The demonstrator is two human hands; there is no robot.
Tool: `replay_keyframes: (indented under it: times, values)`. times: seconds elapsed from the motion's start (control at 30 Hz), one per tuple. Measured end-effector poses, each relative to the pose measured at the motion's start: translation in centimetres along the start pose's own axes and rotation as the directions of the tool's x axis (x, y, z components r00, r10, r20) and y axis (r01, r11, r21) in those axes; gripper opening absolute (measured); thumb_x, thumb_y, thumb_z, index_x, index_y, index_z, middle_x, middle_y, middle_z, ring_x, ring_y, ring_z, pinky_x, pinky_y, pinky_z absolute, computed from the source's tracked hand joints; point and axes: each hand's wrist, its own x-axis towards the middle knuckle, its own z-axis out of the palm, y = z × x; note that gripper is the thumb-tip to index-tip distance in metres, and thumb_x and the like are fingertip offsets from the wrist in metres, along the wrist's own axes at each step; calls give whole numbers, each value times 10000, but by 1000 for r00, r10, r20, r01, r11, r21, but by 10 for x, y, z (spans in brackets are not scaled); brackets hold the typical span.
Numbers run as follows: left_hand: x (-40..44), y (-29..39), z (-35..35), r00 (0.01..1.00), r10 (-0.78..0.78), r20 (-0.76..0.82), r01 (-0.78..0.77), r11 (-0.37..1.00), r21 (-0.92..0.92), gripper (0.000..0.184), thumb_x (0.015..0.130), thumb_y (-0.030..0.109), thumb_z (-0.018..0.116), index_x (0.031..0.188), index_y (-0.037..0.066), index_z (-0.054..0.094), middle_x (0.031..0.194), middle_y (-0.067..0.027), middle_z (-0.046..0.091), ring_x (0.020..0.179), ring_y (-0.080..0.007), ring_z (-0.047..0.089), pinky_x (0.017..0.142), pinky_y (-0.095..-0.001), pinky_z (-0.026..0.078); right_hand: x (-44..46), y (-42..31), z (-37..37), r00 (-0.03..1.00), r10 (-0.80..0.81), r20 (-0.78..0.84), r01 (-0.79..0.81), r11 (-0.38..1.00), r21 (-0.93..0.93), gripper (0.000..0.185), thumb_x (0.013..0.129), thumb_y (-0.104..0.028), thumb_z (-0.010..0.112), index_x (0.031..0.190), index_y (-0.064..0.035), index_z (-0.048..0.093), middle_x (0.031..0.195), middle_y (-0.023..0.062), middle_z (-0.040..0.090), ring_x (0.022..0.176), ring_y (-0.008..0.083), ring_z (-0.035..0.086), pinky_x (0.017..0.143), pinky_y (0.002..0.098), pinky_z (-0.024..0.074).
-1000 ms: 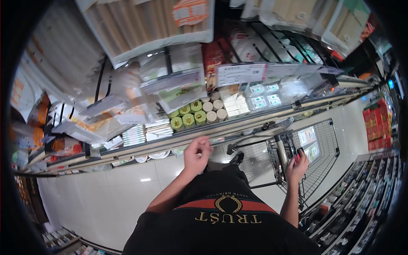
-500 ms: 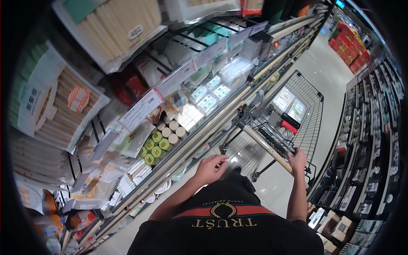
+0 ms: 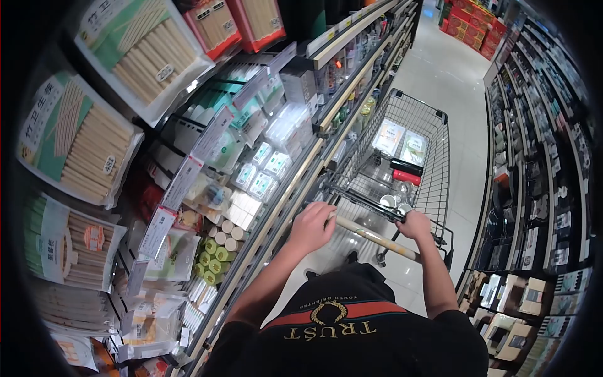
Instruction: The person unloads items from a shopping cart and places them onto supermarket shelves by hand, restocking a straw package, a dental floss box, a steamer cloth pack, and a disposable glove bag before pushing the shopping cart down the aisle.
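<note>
A black wire shopping cart [image 3: 433, 182] stands ahead of me, its pale patterned handle [image 3: 377, 242] running across in front of my body. My left hand [image 3: 313, 225] is closed around the handle's left end. Past the bar, my right hand [image 3: 414, 225] is closed at the black frame on the near side of the basket; its fingertips are partly hidden. Inside lie two flat packages, one white-and-orange [image 3: 389, 137] and one white-and-green [image 3: 413, 148]. Closer to me are a red roll [image 3: 407, 178], a black roll [image 3: 407, 166] and round, pale-rimmed items [image 3: 388, 201].
Shelving with bagged chopsticks [image 3: 85, 147], small green-topped containers [image 3: 217, 254] and price labels [image 3: 160, 223] rises close on my left. Dark shelves [image 3: 553, 151] line the right side. Down the tiled aisle [image 3: 433, 63] stand stacked red boxes [image 3: 468, 25].
My left hand has moved forward onto the cart handle. My right hand has shifted slightly left. The view has turned, so the cart and aisle appear further left and more upright.
</note>
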Motion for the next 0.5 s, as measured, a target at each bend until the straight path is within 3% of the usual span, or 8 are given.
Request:
replay_keyframes:
  times: [0.07, 0.17, 0.2, 0.27, 0.33, 0.4, 0.43, 0.5]
  values:
    - [20, -7, 21, 999, 33, 43, -34, 999, 38, 219, 829, 131, 703, 1032, 52, 685, 1018, -124, 672, 1055, -309, 645, 887, -398, 532, -2, 0, -3, 999, -19, 28, 18, 1000, 26, 440, 823, -494, 678, 880, -67, 770, 909, 175, 741, 879, 343, 721, 798, 453, 580]
    - [45, -22, 58, 963, 61, 263, -118, 972, 205, 406, 801, 221, 756, 1165, 65, 666, 1198, -138, 611, 1257, -336, 502, 1086, -485, 371, -1, 2, -6, 992, -33, 121, 24, 997, 73, 457, 821, -482, 682, 919, -44, 769, 949, 191, 741, 904, 349, 722, 815, 454, 582]
    - [53, -23, 67, 961, 65, 270, -123, 971, 203, 406, 801, 221, 756, 1165, 65, 666, 1198, -138, 611, 1257, -336, 502, 1086, -485, 371, -1, 3, -5, 988, -48, 147, 31, 993, 114, 459, 821, -475, 685, 930, -37, 768, 959, 194, 740, 909, 353, 720, 822, 456, 581]
    - [71, -25, 84, 861, -4, 509, -146, 957, 253, 455, 794, 263, 770, 1189, 65, 661, 1217, -141, 604, 1260, -330, 494, 1100, -489, 361, 3, 9, 5, 985, -59, 161, 36, 989, 146, 440, 819, -483, 693, 910, -60, 772, 951, 183, 741, 903, 348, 717, 814, 457, 578]
    - [85, -27, 103, 830, 5, 558, -199, 936, 289, 427, 773, 293, 788, 1112, 53, 686, 1162, -162, 639, 1205, -334, 550, 1048, -466, 423, 0, 7, 4, 982, -75, 172, 44, 983, 181, 421, 818, -491, 700, 891, -84, 775, 944, 172, 742, 898, 343, 714, 805, 459, 574]
    - [96, -30, 125, 623, -49, 781, -236, 940, 247, 362, 764, 304, 791, 992, 39, 702, 1058, -178, 680, 1095, -331, 633, 964, -453, 491, -6, 6, 1, 983, -64, 173, 31, 982, 186, 425, 825, -483, 690, 925, -78, 771, 940, 183, 739, 911, 344, 714, 817, 457, 576]
    - [93, -34, 137, 659, 37, 751, -289, 934, 208, 274, 743, 283, 771, 878, 51, 718, 920, -160, 719, 932, -319, 699, 861, -439, 531, -7, 6, 1, 985, -57, 162, 26, 982, 187, 421, 826, -464, 684, 946, -68, 765, 934, 186, 738, 907, 346, 716, 820, 456, 579]
    - [93, -35, 153, 602, -25, 798, -317, 910, 267, 248, 725, 267, 756, 862, 63, 727, 895, -148, 727, 897, -311, 707, 840, -435, 531, -8, 6, 2, 984, -64, 164, 32, 981, 193, 416, 824, -456, 682, 941, -65, 764, 934, 182, 740, 901, 348, 717, 818, 456, 580]
